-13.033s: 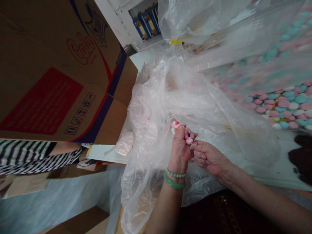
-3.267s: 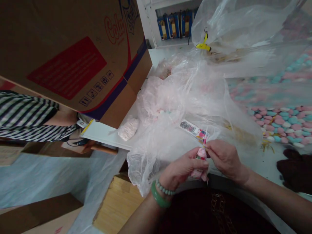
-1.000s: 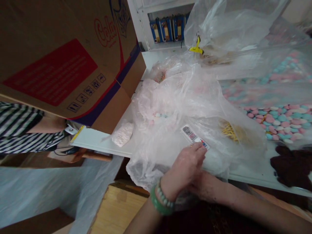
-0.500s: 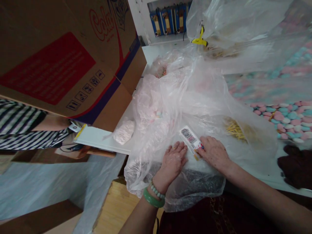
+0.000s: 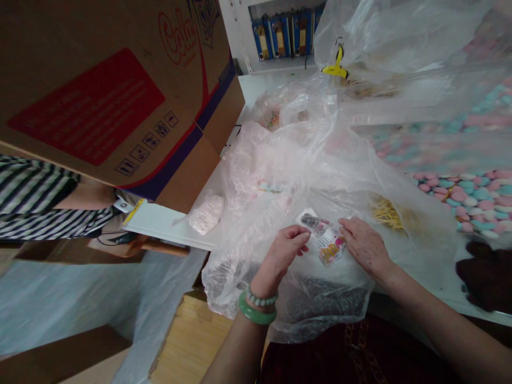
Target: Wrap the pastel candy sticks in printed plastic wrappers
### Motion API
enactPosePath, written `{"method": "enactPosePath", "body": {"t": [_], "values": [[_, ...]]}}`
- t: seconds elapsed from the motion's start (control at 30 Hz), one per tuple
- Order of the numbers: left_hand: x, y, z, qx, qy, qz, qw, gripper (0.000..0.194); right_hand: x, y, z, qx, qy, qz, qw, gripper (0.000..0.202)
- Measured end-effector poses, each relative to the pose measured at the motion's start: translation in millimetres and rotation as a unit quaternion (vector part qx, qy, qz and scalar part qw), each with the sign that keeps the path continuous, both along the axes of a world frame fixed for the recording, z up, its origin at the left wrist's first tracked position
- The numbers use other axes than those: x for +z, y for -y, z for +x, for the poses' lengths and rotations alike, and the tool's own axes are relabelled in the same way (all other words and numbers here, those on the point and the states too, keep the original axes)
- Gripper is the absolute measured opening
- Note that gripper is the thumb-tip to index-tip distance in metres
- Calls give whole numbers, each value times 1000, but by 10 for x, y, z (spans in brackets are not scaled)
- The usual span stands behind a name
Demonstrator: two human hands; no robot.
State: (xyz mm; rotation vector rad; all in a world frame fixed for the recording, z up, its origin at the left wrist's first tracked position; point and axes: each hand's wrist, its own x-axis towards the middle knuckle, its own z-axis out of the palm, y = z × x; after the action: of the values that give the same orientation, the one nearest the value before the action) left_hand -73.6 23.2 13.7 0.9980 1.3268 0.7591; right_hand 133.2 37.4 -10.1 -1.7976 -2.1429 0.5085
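A small printed packet [image 5: 330, 248] with dark text, pink spots and yellow lettering lies on the clear plastic sheeting in front of me. At its left edge, my left hand [image 5: 282, 253] has thumb and fingers pinched together; whatever is between them is too small to tell. Green bangle and bead bracelet circle that wrist. My right hand [image 5: 366, 248] grips the packet's right edge between thumb and fingers. Beneath both hands, a large crumpled clear plastic bag [image 5: 320, 304] drapes over the table edge. Yellow twist ties [image 5: 387, 213] lie in a heap just beyond my right hand.
A tall cola carton [image 5: 188, 186] stands at the left, with a person's striped sleeve [image 5: 36, 197] behind it. A white wrapped bundle [image 5: 206, 213] sits on the table edge. Pink, blue and white candies [image 5: 476, 197] and a dark brown item [image 5: 486, 274] lie right.
My left hand has lifted from flat on the plastic into a pinch beside the packet. The packet now shows a wider printed face, and my right hand has shifted to its right edge.
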Motion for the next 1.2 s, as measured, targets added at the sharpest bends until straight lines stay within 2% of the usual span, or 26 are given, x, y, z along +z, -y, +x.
{"method": "enactPosePath", "body": {"t": [0.07, 0.13, 0.2, 0.3, 0.37, 0.47, 0.57, 0.63, 0.7, 0.77, 0.97, 1.13, 1.2], "values": [[23, -3, 45, -6, 4, -14, 1000, 21, -27, -46, 25, -63, -85, -26, 994, 23], [36, -1, 78, -15, 10, -29, 999, 22, -46, -100, 44, -125, -188, -74, 971, 16], [37, 5, 118, -22, 28, -49, 998, 26, -47, -145, 48, -166, -309, -136, 927, 17], [30, 7, 225, -25, 68, -82, 994, 38, -13, -162, 10, -200, -457, -201, 843, 24], [24, -11, 328, -28, 127, -97, 987, 43, 16, -137, -34, -202, -494, -213, 818, 28], [0, -81, 482, -8, 242, -126, 962, 42, 44, -71, -88, -180, -494, -215, 823, 30], [-55, -173, 584, 101, 311, -130, 936, 35, 58, -16, -101, -136, -446, -204, 861, 30], [-93, -215, 626, 176, 317, -108, 926, 30, 60, 5, -105, -120, -423, -192, 878, 30], [-112, -229, 663, 225, 308, -85, 921, 26, 52, 16, -127, -115, -444, -181, 870, 25], [-103, -223, 705, 255, 303, -68, 916, 25, 36, 24, -172, -112, -482, -180, 850, 23], [-14, -197, 789, 290, 279, -63, 913, 32, 31, 32, -288, -141, -531, -202, 811, 22], [-18, -204, 715, 292, 299, -53, 907, 34, 48, -25, -268, -151, -517, -196, 820, 21], [-19, -199, 682, 260, 313, -70, 911, 33, 42, -54, -257, -165, -518, -193, 817, 23]]}}
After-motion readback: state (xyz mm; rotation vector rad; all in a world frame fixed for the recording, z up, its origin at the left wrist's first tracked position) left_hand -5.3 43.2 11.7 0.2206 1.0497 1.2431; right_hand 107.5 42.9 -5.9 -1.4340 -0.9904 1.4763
